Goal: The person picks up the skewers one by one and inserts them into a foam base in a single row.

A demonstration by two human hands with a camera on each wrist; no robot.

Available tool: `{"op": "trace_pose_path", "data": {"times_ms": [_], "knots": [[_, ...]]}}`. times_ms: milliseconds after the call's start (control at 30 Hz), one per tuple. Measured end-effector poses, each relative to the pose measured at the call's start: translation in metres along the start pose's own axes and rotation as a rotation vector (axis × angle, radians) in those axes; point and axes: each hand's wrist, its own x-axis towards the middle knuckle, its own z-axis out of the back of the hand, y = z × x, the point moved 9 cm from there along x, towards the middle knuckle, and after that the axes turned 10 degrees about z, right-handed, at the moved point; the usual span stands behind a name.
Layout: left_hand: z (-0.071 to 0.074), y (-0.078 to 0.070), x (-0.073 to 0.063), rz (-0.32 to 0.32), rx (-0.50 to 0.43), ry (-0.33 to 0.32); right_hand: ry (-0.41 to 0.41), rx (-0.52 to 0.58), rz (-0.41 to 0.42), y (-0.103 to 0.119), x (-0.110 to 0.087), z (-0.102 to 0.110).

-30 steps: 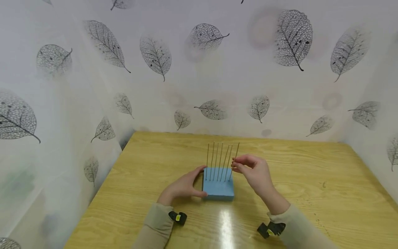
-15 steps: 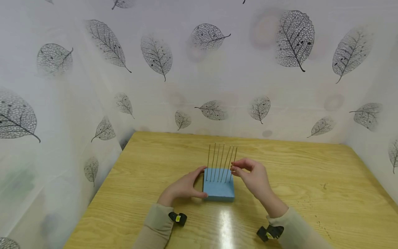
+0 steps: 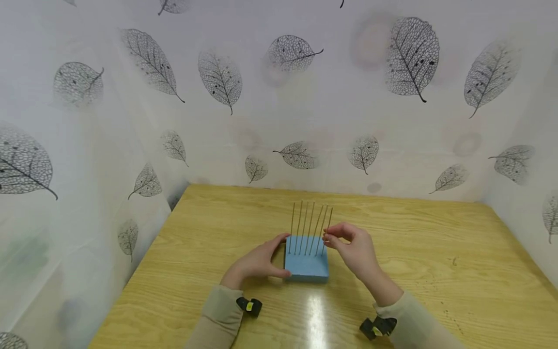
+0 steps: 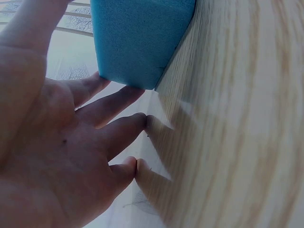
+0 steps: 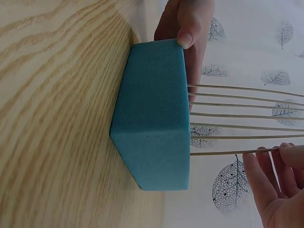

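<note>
A light blue foam block [image 3: 306,266] lies flat on the table, with several thin wooden skewers [image 3: 301,228] standing in a row in its top. My left hand [image 3: 257,261] grips the block's left side, thumb at the front and fingers at the back; the left wrist view shows fingertips touching the foam [image 4: 142,42]. At the row's right end, my right hand [image 3: 355,247] pinches the last skewer [image 5: 218,153] between thumb and fingers, partway up. That skewer's lower end meets the block's top near its right edge; how deep it sits is hidden. Some skewers lean slightly right.
The wood-grain table [image 3: 436,252] extends around the block on all sides. Behind it hangs a pale curtain [image 3: 305,106] printed with leaves, also along the left and right. Small dark specks [image 3: 444,310] mark the table at the right.
My right hand has come down a little, and the skewer it pinches has gone from above the block to meeting its top. The left hand keeps its grip on the block.
</note>
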Motion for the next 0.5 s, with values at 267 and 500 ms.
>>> {"op": "trace_pose_path", "data": {"times_ms": [267, 500], "knots": [[-0.0007, 0.0013, 0.0025, -0.014, 0.003, 0.000, 0.009, -0.040, 0.023, -0.0015, 0.0011, 0.0004], [-0.0012, 0.0017, 0.0026, -0.020, -0.008, 0.015, 0.009, -0.067, 0.043, -0.0049, 0.0016, -0.0001]]}}
